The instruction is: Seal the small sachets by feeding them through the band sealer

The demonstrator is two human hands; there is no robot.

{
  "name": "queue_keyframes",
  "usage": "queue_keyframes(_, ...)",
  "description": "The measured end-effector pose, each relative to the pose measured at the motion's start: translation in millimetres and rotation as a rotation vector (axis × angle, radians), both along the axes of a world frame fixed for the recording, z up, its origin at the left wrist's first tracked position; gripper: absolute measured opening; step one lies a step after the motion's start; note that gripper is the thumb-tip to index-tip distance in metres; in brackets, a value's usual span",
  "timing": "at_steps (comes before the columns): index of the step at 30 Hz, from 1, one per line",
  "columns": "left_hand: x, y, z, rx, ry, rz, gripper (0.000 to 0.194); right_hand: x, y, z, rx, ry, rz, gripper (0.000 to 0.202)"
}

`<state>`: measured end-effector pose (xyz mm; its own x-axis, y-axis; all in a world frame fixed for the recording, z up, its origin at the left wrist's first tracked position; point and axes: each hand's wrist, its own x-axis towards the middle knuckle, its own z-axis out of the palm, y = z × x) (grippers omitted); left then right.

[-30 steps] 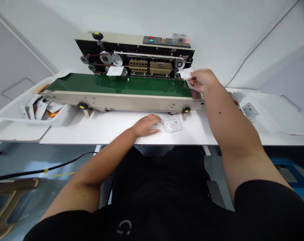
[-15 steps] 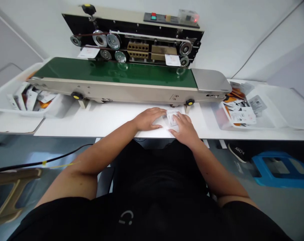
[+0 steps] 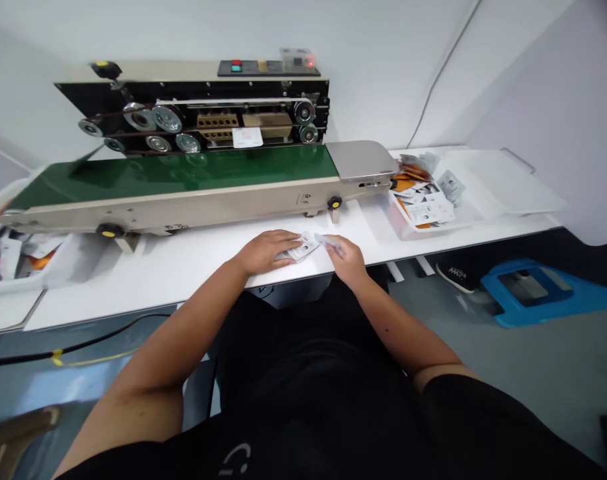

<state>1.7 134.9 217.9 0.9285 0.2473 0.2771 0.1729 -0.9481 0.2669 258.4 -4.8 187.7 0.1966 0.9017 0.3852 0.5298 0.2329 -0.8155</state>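
Note:
My left hand [image 3: 269, 252] lies over a small printed packet [image 3: 305, 245] on the white table, gripping its left side between fingers and thumb. To the right of it, my right hand [image 3: 347, 259] pinches a small clear-grey packet [image 3: 327, 240] by its edge, close to the first packet. Fingers partly cover both packets. Behind my hands stands a band sealing machine [image 3: 198, 87] with a green conveyor belt [image 3: 208, 170]. A white packet [image 3: 247, 137] sticks out from its metal blocks, above the belt.
A plastic bin [image 3: 408, 230] on the right holds white, orange and clear packets. Another bin [image 3: 71, 263] with packets stands at the left end of the belt. A blue stool [image 3: 533, 293] and a shoe [image 3: 455, 277] are beyond the table's front edge.
My view has turned right. My hands have drawn apart, with the right now pinching a packet. The white packet has travelled left along the machine; the one by the left rollers has left its flat position.

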Motion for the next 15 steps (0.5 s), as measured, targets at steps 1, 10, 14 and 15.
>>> queue_keyframes(1, 0, 0, -0.2, -0.004, 0.001, 0.018, 0.055, 3, 2, -0.9, 0.007, 0.135, -0.058, 0.039)
queue_keyframes(10, 2, -1, -2.6, -0.043, 0.013, 0.048, 0.061, 21, 11, 3.4, 0.022, 0.813, -0.167, 0.048)
queue_keyframes(14, 1, 0, -3.0, -0.037, 0.013, 0.038, 0.06, 18, 6, 18.9, 0.002, 0.684, -0.101, 0.037)
queue_keyframes(15, 1, 0, -2.8, -0.037, 0.011, 0.038, 0.059, 20, 6, 26.8, 0.019, 0.605, -0.083, 0.035)
